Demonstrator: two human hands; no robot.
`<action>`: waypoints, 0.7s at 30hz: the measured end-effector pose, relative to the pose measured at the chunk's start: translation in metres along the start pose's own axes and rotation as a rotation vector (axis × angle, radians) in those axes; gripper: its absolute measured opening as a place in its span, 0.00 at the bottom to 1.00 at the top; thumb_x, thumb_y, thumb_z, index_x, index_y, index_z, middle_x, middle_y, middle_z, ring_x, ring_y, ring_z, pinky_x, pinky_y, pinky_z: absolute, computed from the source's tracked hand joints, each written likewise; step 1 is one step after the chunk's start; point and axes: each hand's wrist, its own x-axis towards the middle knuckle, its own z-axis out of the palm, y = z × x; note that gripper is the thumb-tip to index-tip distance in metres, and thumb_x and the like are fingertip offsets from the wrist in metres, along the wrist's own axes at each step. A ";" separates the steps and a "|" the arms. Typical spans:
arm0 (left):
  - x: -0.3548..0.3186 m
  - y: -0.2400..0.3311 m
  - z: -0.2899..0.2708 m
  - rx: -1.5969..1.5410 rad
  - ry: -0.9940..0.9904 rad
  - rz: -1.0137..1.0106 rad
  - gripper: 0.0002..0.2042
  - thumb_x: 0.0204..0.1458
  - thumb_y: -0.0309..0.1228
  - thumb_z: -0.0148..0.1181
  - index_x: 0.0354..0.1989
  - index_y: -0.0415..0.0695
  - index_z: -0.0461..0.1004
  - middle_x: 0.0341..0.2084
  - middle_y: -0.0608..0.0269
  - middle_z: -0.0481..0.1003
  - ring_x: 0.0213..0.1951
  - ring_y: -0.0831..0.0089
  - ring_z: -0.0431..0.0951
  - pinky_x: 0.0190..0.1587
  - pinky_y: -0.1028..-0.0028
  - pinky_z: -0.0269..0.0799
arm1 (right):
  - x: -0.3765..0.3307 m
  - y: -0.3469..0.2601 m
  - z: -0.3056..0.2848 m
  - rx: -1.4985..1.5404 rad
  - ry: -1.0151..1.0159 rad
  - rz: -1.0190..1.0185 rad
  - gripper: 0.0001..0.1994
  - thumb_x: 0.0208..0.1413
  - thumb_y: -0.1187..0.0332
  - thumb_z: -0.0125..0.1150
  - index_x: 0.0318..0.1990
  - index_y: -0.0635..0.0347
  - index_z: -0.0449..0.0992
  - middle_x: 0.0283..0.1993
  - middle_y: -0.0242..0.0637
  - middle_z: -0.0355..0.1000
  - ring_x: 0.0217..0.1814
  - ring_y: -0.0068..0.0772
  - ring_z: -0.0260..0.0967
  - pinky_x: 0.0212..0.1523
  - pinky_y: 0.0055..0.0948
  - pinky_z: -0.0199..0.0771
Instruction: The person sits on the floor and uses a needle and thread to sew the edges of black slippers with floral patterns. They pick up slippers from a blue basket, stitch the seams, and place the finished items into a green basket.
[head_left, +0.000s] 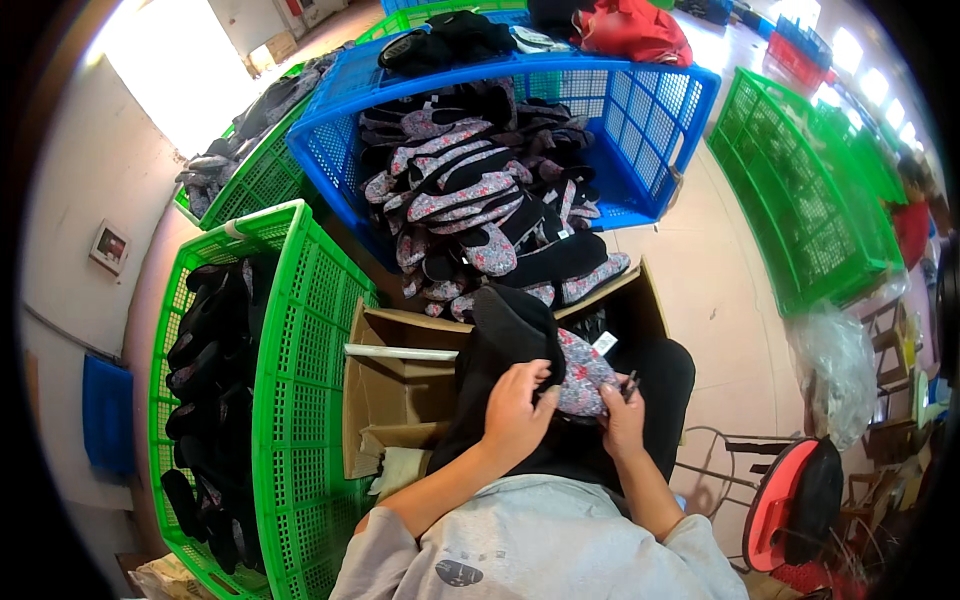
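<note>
A cloth shoe (pixel 585 375) with a black upper and grey-and-red floral fabric lies over my lap, a white tag (pixel 604 343) sticking out of it. My left hand (pixel 518 405) is closed on the black side of the shoe, thumb and fingers pinching the fabric. At the floral end, my right hand (pixel 622 415) is closed with its fingers against the shoe's edge. Out of that hand pokes a small dark tool (pixel 631 384) that looks like thread snips; most of it is hidden by the fingers.
Ahead, a blue crate (pixel 640 215) on its side holds a heap of similar shoes (pixel 465 190). A cardboard box (pixel 385 400) stands by my knees. To the left is a green crate (pixel 300 400) of black shoes; another green crate (pixel 800 190) and a red-and-black stool (pixel 790 500) are on the right.
</note>
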 end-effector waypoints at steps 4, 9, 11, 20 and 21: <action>0.010 -0.002 0.028 -0.050 -0.166 0.048 0.14 0.50 0.28 0.67 0.42 0.35 0.73 0.34 0.54 0.74 0.37 0.60 0.77 0.40 0.68 0.73 | 0.001 -0.019 -0.020 -0.072 0.077 -0.245 0.12 0.57 0.68 0.64 0.45 0.60 0.72 0.35 0.27 0.72 0.28 0.12 0.63 0.28 0.15 0.63; 0.002 -0.015 0.071 -0.674 -0.463 -0.551 0.08 0.59 0.30 0.61 0.40 0.38 0.73 0.38 0.65 0.75 0.40 0.80 0.74 0.43 0.74 0.72 | -0.008 -0.036 -0.034 -0.282 0.106 -0.482 0.11 0.55 0.72 0.64 0.44 0.66 0.74 0.41 0.33 0.73 0.41 0.23 0.70 0.47 0.23 0.71; -0.017 -0.039 0.096 -0.849 -0.375 -0.598 0.07 0.59 0.30 0.62 0.37 0.38 0.73 0.34 0.66 0.75 0.38 0.81 0.74 0.42 0.76 0.72 | -0.013 -0.041 -0.036 -0.370 0.072 -0.461 0.10 0.55 0.72 0.64 0.43 0.65 0.74 0.41 0.33 0.73 0.42 0.23 0.70 0.47 0.24 0.72; -0.054 -0.018 0.025 -1.073 -0.196 -0.814 0.14 0.63 0.29 0.54 0.55 0.42 0.65 0.47 0.64 0.72 0.47 0.73 0.75 0.51 0.71 0.72 | -0.034 -0.051 0.008 -0.931 -0.338 -0.516 0.20 0.48 0.64 0.73 0.51 0.54 0.81 0.40 0.38 0.79 0.37 0.32 0.77 0.39 0.29 0.76; -0.058 -0.020 0.015 -1.080 -0.179 -0.827 0.14 0.63 0.30 0.55 0.54 0.44 0.64 0.46 0.64 0.72 0.47 0.74 0.75 0.51 0.71 0.71 | -0.035 -0.038 0.010 -0.949 -0.354 -0.515 0.21 0.47 0.57 0.74 0.49 0.48 0.81 0.37 0.37 0.79 0.34 0.39 0.75 0.36 0.33 0.74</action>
